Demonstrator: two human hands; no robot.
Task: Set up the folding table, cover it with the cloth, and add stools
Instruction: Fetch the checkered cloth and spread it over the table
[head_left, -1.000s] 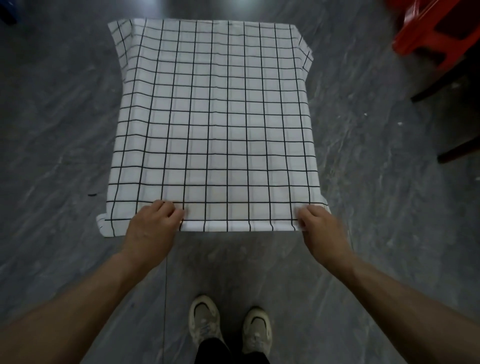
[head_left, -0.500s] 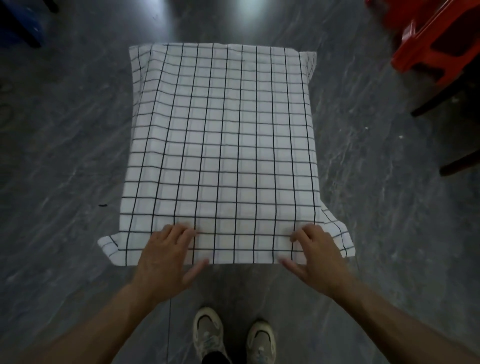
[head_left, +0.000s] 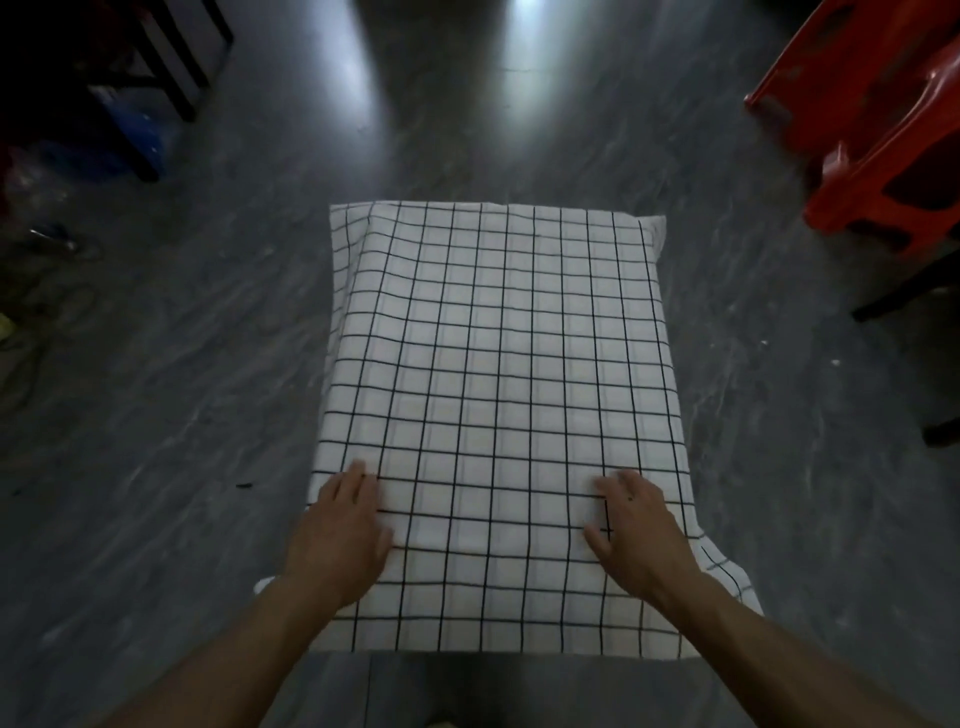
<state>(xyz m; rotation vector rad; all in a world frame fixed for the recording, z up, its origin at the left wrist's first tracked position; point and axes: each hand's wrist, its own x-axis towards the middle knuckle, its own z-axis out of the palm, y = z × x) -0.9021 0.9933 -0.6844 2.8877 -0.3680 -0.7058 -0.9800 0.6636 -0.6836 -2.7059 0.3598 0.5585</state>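
Observation:
A white cloth with a black grid (head_left: 498, 374) lies spread over the folding table, which it hides entirely; its edges droop at the near and far ends. My left hand (head_left: 343, 535) rests flat on the cloth near the front left, fingers straight. My right hand (head_left: 636, 530) presses flat on the front right part, fingers spread. Red plastic stools (head_left: 878, 130) are stacked at the upper right.
Grey marbled floor (head_left: 156, 415) surrounds the table. Dark chair legs and a blue object (head_left: 135, 124) stand at the upper left. Black furniture legs (head_left: 904, 296) reach in from the right edge. Small clutter lies at the far left.
Both hands let go of the cloth's near edge and slid forward onto the top, now lying flat. The view has tilted up, so more floor shows beyond the table.

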